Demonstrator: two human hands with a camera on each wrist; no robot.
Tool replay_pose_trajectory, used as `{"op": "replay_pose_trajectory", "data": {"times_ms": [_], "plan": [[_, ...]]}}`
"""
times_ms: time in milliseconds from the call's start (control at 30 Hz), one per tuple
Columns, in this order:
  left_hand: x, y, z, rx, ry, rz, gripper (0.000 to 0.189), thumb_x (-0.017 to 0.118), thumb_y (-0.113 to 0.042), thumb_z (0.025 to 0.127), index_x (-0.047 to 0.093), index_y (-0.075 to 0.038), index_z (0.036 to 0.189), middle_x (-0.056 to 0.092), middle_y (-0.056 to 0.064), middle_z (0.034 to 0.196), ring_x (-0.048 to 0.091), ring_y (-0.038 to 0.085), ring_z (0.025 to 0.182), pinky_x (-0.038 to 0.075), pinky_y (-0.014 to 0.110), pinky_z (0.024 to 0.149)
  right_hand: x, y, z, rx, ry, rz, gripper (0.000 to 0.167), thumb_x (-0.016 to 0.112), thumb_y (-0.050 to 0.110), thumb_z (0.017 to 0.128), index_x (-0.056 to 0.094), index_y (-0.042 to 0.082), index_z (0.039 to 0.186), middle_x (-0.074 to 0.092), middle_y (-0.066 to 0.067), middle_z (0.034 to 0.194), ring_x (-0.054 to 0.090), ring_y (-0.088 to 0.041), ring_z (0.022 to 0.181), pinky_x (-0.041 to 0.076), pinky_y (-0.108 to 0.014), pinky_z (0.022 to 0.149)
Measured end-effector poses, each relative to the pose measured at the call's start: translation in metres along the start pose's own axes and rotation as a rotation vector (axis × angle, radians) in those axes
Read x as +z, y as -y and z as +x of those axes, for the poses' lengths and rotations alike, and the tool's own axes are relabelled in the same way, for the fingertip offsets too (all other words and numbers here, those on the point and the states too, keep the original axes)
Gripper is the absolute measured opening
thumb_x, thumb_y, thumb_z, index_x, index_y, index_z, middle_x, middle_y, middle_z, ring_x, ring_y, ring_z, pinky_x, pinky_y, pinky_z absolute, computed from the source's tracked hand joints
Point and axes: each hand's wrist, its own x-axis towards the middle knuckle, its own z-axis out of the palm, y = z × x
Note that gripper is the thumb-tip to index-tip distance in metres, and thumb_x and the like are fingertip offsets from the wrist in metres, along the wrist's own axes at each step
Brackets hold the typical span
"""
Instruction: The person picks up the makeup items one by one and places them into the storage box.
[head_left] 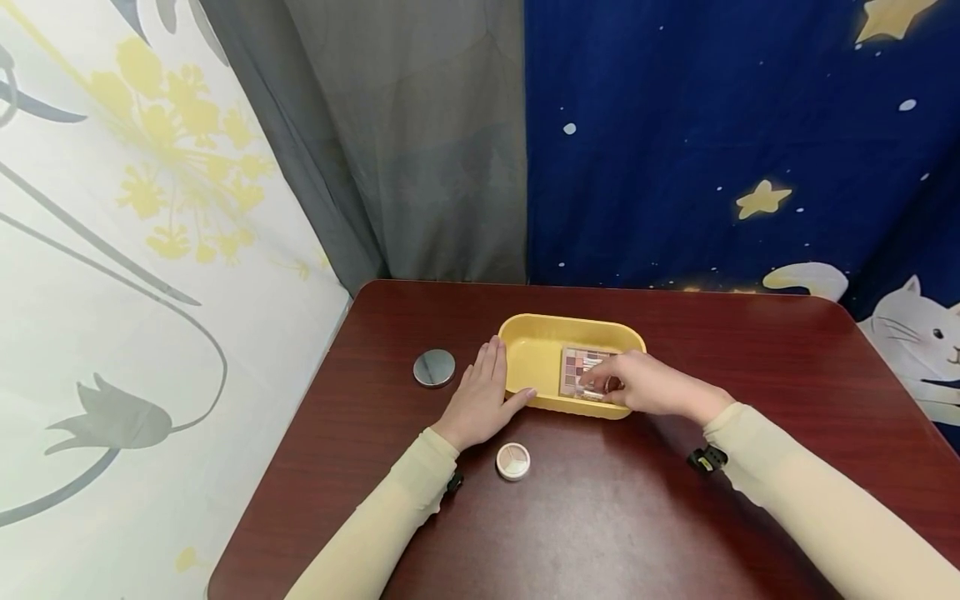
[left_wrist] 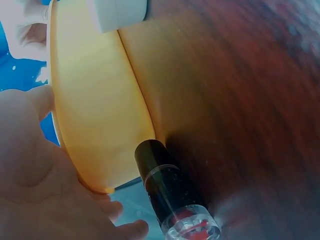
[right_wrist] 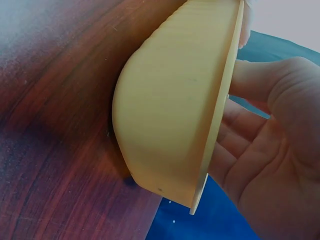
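A yellow plastic basket (head_left: 532,358) stands on the table. An eyeshadow palette (head_left: 572,367) with several colour squares lies in its right half. My left hand (head_left: 480,400) rests along the basket's left end, fingers straight, thumb over the near rim. My right hand (head_left: 652,382) reaches over the right end, with bent fingers and thumb at the palette; what lies between the fingertips is unclear. Near the left hand, a round compact with a three-part pan (head_left: 513,461) sits on the table. The left wrist view shows a black tube with a clear end (left_wrist: 175,192) beside the basket.
A round silver compact (head_left: 433,367) lies on the dark red table (head_left: 585,517) left of the basket. Behind the table hang a grey curtain (head_left: 450,150) and a blue star-patterned curtain (head_left: 660,150). A white patterned sheet (head_left: 247,400) borders the left side.
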Motion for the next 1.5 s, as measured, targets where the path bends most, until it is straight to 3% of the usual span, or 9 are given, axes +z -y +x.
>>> {"op": "replay_pose_trajectory", "data": {"times_ms": [367, 533, 833, 1133, 1333, 1500], "plan": [[-0.001, -0.002, 0.0, -0.008, 0.011, -0.011, 0.098, 0.035, -0.07, 0.099, 0.002, -0.001, 0.16, 0.0, 0.014, 0.168, 0.004, 0.03, 0.154, 0.021, 0.053, 0.117, -0.006, -0.004, 0.007, 0.02, 0.126, 0.132, 0.046, 0.062, -0.016, 0.075, 0.076, 0.014, 0.107, 0.069, 0.006, 0.088, 0.068, -0.022, 0.085, 0.057, -0.038, 0.075], [-0.002, -0.002, 0.001, -0.004, 0.006, -0.008, 0.098, 0.035, -0.07, 0.099, 0.003, 0.0, 0.16, 0.001, 0.015, 0.168, 0.004, 0.03, 0.154, 0.021, 0.053, 0.117, -0.006, -0.007, 0.01, 0.029, 0.156, 0.134, 0.047, 0.06, -0.017, 0.071, 0.076, 0.012, 0.105, 0.07, 0.004, 0.086, 0.068, -0.02, 0.082, 0.055, -0.028, 0.072], [-0.004, -0.004, -0.001, -0.005, 0.009, -0.019, 0.097, 0.037, -0.069, 0.1, 0.003, -0.001, 0.16, 0.0, 0.015, 0.168, 0.004, 0.03, 0.154, 0.021, 0.054, 0.117, -0.006, -0.008, 0.011, 0.059, 0.188, 0.177, 0.048, 0.058, -0.017, 0.069, 0.076, 0.012, 0.102, 0.069, 0.007, 0.083, 0.067, -0.014, 0.08, 0.055, -0.027, 0.071], [-0.003, -0.002, -0.001, -0.011, 0.007, -0.027, 0.098, 0.037, -0.069, 0.099, 0.004, -0.001, 0.161, 0.002, 0.015, 0.168, 0.003, 0.029, 0.154, 0.021, 0.054, 0.117, -0.003, -0.009, 0.011, 0.049, 0.176, 0.173, 0.047, 0.059, -0.018, 0.07, 0.076, 0.013, 0.101, 0.069, 0.008, 0.083, 0.066, -0.011, 0.078, 0.054, -0.027, 0.07], [-0.003, -0.002, -0.001, -0.013, 0.012, -0.027, 0.098, 0.036, -0.07, 0.099, 0.002, -0.002, 0.161, -0.001, 0.013, 0.168, 0.002, 0.028, 0.154, 0.02, 0.053, 0.118, 0.0, -0.011, 0.014, 0.013, 0.136, 0.086, 0.04, 0.064, -0.016, 0.071, 0.075, 0.016, 0.091, 0.068, 0.011, 0.079, 0.064, -0.008, 0.074, 0.053, -0.026, 0.067], [-0.003, -0.002, -0.001, -0.018, 0.02, -0.031, 0.098, 0.035, -0.071, 0.099, 0.001, -0.002, 0.161, -0.003, 0.012, 0.168, 0.0, 0.027, 0.154, 0.019, 0.053, 0.118, 0.003, -0.011, 0.016, 0.028, 0.129, 0.054, 0.036, 0.068, -0.014, 0.072, 0.075, 0.018, 0.087, 0.067, 0.011, 0.077, 0.064, -0.008, 0.072, 0.052, -0.026, 0.066]]}}
